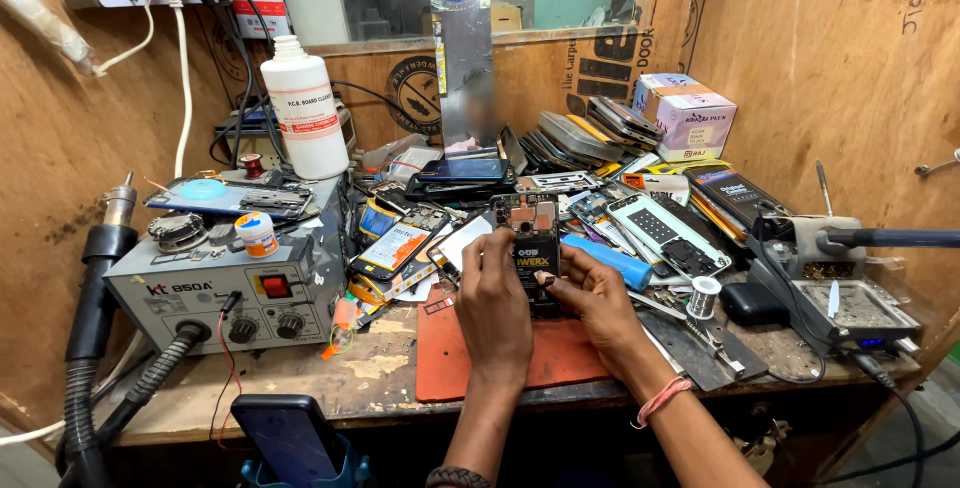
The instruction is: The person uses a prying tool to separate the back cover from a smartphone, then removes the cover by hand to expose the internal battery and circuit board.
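Two bare hands meet over a cluttered wooden workbench (380,373), which spreads well beyond them on every side and carries everything else in view. Off to the left of the left hand sits the biggest item, a grey hot-air rework station (215,293) with a red switch and two knobs, its black ribbed hose (85,348) hanging down at the far left edge. Beyond that station, farther from the hands, stands a white plastic bottle (305,108) with a screw cap. Directly under both wrists lies an orange-red work mat (450,358), partly covered by the forearms. Out past the right hand rests a grey soldering stand (840,298) with a metal tray, and beyond the fingertips a heap of stripped phone frames and screens (590,138) leans against the back wall. Just beside the right hand, on its far side, lies a blue cylindrical tool (610,260) — close to the knuckles but apart from them — and a small spool of solder wire (704,298) stands a little farther right. Between the two hands is an opened phone (533,243), back cover off, its black battery and circuit board facing up. The left hand (492,298) grasps the phone along its left edge, fingers curled around it, while the right hand (592,300) steadies the lower right side — thumb and fingertips pressed to the body at the battery.
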